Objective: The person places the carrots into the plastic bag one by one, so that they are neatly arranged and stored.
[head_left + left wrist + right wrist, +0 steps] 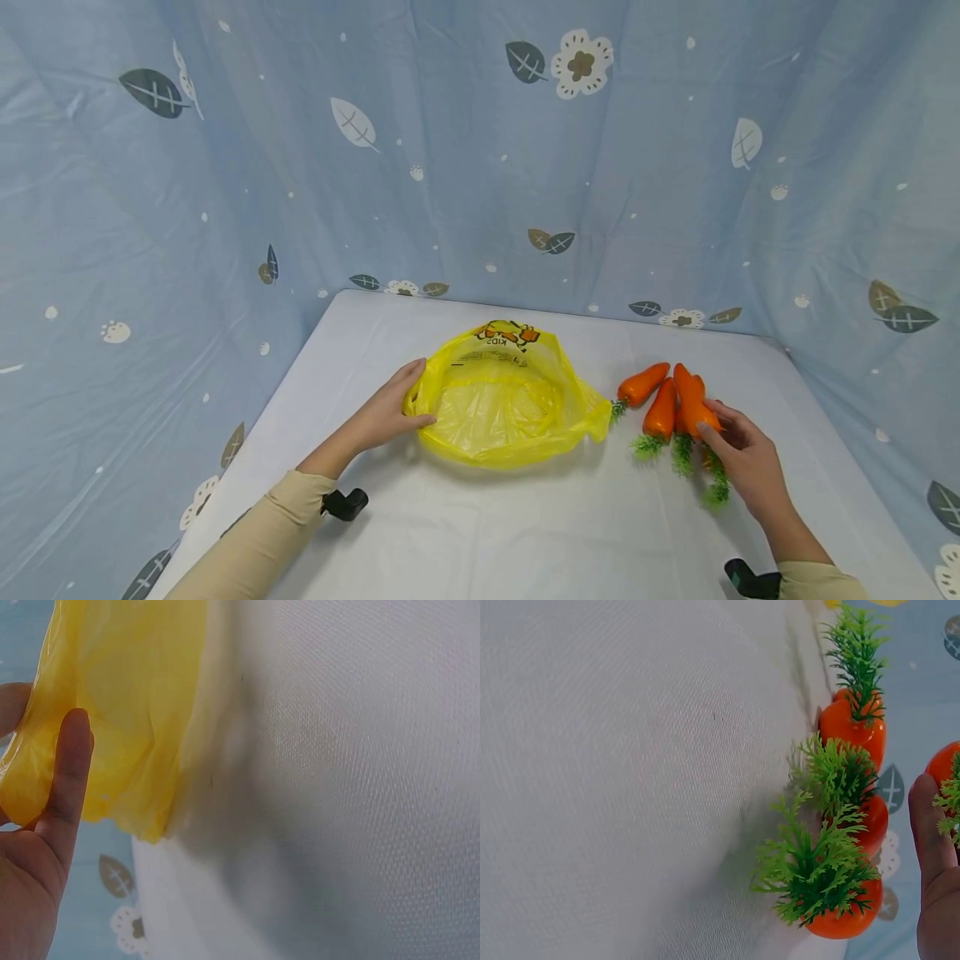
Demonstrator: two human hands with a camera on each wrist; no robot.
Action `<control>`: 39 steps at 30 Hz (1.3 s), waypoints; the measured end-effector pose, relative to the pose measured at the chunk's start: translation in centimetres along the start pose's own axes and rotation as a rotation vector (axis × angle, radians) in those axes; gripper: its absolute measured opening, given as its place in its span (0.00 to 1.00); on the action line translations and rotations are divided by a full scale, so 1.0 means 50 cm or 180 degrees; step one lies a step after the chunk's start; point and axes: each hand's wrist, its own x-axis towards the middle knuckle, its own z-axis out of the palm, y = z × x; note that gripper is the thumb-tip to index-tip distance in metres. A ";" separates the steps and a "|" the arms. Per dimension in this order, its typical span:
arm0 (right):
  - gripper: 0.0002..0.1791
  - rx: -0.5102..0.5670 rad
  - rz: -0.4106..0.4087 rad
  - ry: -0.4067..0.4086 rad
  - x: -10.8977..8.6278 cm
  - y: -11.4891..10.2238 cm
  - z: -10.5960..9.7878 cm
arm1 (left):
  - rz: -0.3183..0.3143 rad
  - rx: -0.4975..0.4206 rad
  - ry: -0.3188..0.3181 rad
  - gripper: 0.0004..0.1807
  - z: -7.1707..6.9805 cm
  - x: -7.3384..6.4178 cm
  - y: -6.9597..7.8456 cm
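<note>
A yellow plastic bag (495,417) lies on the table with its mouth spread wide and printing on its far side. My left hand (386,410) pinches its left rim, the thumb inside and the fingers outside. On the right, my right hand (750,462) holds an orange toy carrot (693,408) between thumb and fingers, above other carrots. Beside it lie more carrots with green tops, among them one carrot (660,410) in the middle and another carrot (642,385) near the bag. Green tops (817,862) show close up in the right wrist view.
A white cloth covers the table (510,533). Behind it and at both sides hangs a blue curtain (465,208) with leaf and flower prints. Black wrist-worn devices show at the left sleeve (262,533) and the right sleeve (817,582).
</note>
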 end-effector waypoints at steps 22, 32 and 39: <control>0.30 0.0040 -0.0215 -0.0094 -0.004 -0.021 0.014 | -0.0009 0.0003 0.0003 0.54 -0.004 -0.004 0.008; 0.30 0.0010 -0.0235 -0.0156 0.001 -0.018 0.023 | -0.0010 -0.0034 -0.0015 0.54 -0.005 -0.003 0.007; 0.30 0.0046 -0.0258 -0.0193 -0.005 -0.028 0.027 | -0.0006 -0.0022 -0.0007 0.54 -0.003 -0.005 0.005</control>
